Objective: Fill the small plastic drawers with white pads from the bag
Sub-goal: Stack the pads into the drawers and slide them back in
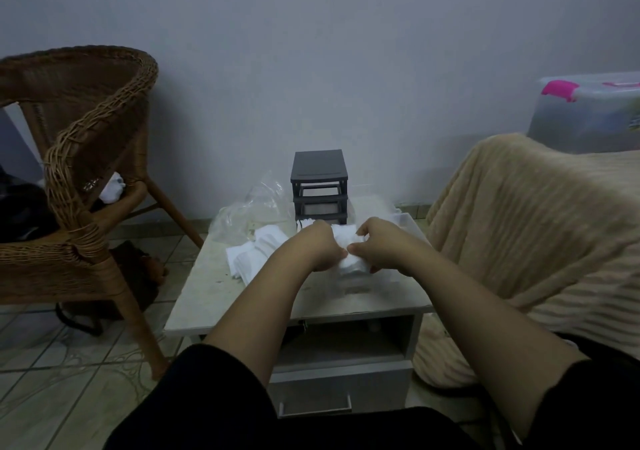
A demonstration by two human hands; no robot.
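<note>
White pads (348,252), 1 small stack, are in the middle of the frame above the table (207,287). The left hand (320,247) and the right hand (379,245) pinch them, with fingers curled on both sides. They look light, soft and easy to crush, so holding the stack by its 2 sides seems best. Its long axis runs up the frame, toward the dark drawers (319,179).

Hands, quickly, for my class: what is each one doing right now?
Left hand: grips the stack of white pads.
Right hand: grips the same stack.
</note>
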